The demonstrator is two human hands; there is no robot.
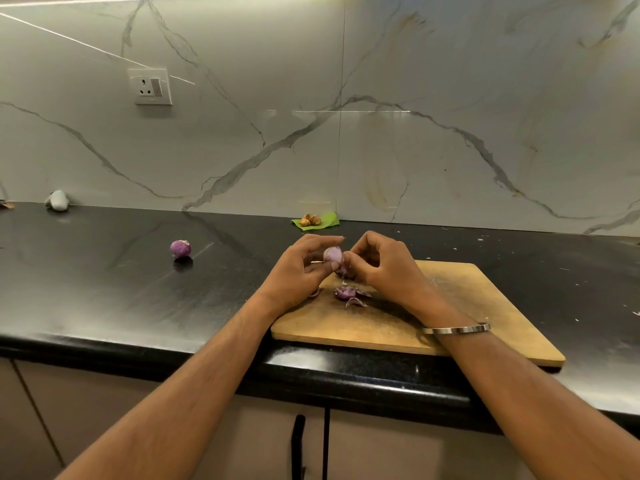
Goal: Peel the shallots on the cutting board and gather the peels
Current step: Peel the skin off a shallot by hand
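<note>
At the far left, at about 9 o'clock from the cutting board, a small grey lump (58, 199) lies on the black surface (104, 289) where it meets the marble wall (415, 133). Above it on the wall sits a white socket with a switch (149, 86). Further right, at roughly 10 o'clock from the board and well apart from it, a whole purple shallot (180, 249) with its skin on rests alone on the surface.

Next comes the left hand (300, 268), raised just above the board's far left corner. Its fingers are curled round a partly peeled shallot (333, 254), pale pink where the skin is off, with the thumb beneath it. Touching it from the 3 o'clock side, the right hand (381, 263) has its fingers bent and its fingertips pinching at the shallot's lower right side, where a bit of purple skin hangs. How much of that skin it grips cannot be made out.

Directly below the two hands, at 6 o'clock from the held shallot, a small heap of purple peels (349, 295) lies on the wooden cutting board (467, 306), near its far left corner. At 12 o'clock from the hands, against the wall, a green leaf (329, 221) carries a few brown knobbly pieces (310, 220).

On the right wrist, over the board's near edge, sits a plain metal bangle (460, 329). Pale flecks (485, 244) dot the surface to the right. Below the surface's front edge, a cabinet door bears a black handle (298, 445).
</note>
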